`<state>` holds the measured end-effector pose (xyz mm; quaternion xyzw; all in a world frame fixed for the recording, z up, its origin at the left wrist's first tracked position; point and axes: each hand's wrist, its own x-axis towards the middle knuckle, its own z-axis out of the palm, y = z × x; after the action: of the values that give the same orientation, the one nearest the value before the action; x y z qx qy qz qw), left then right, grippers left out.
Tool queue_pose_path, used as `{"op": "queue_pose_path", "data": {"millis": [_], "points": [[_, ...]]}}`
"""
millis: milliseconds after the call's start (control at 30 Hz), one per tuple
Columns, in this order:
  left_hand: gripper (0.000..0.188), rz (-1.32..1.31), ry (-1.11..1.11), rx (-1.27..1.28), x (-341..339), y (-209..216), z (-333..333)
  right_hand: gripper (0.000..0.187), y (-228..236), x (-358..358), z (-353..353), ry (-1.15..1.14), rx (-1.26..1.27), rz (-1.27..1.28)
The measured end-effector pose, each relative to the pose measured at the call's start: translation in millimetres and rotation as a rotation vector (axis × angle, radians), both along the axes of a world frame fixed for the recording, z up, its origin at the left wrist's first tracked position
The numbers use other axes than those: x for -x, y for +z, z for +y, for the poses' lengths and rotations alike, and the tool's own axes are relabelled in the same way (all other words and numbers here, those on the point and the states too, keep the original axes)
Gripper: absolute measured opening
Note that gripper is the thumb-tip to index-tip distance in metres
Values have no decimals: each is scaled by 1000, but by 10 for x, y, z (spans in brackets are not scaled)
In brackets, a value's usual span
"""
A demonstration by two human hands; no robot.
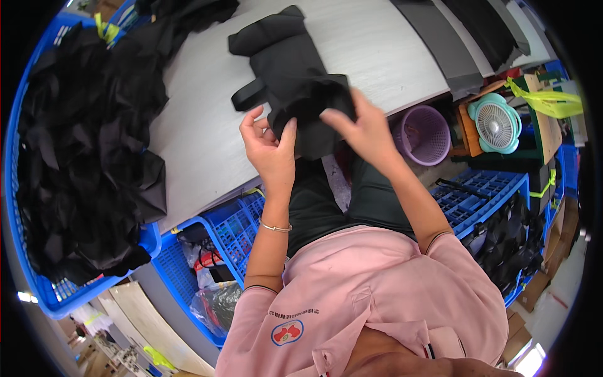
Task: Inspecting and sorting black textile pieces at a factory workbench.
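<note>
A black fabric piece, sewn into a pouch-like shape with a strap loop at its left side, lies partly on the pale tabletop. Its near end is lifted over the table's front edge and gapes open. My left hand pinches the left rim of that end, thumb inside the fold. On the other side, my right hand grips the right rim, its thumb over the cloth and its fingers hidden behind. The right hand looks slightly blurred.
A blue basket heaped with black cloth pieces stands at the left. Grey and black fabric strips lie at the far right of the table. Below are a purple bin, a teal fan and blue crates.
</note>
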<state>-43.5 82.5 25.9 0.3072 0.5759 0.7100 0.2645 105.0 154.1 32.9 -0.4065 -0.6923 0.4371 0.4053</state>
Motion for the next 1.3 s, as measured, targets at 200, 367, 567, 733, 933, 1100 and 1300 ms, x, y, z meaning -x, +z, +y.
{"op": "queue_pose_path", "data": {"millis": [200,367,567,733,933,1100,1300], "points": [[53,306,227,-62,279,27,42,56,37,-128,216,-58,118,-78],[55,338,142,6,215,190,111,46,143,-426,505,-45,-89,-91],[56,287,158,-54,85,225,-99,52,-215,-1686,1530,-750,-566,-796],[46,138,152,-46,-81,120,-450,34,-285,-2188,1911,-510,-294,-614],[33,28,-79,-21,-354,64,-567,24,-155,-1913,1677,-481,-689,-838],[32,-25,-197,1,-506,40,-628,28,-71,-2019,1863,-387,-535,-888],[30,-119,-262,31,-512,-32,-717,19,-255,-1961,1828,-498,-674,-973]]}}
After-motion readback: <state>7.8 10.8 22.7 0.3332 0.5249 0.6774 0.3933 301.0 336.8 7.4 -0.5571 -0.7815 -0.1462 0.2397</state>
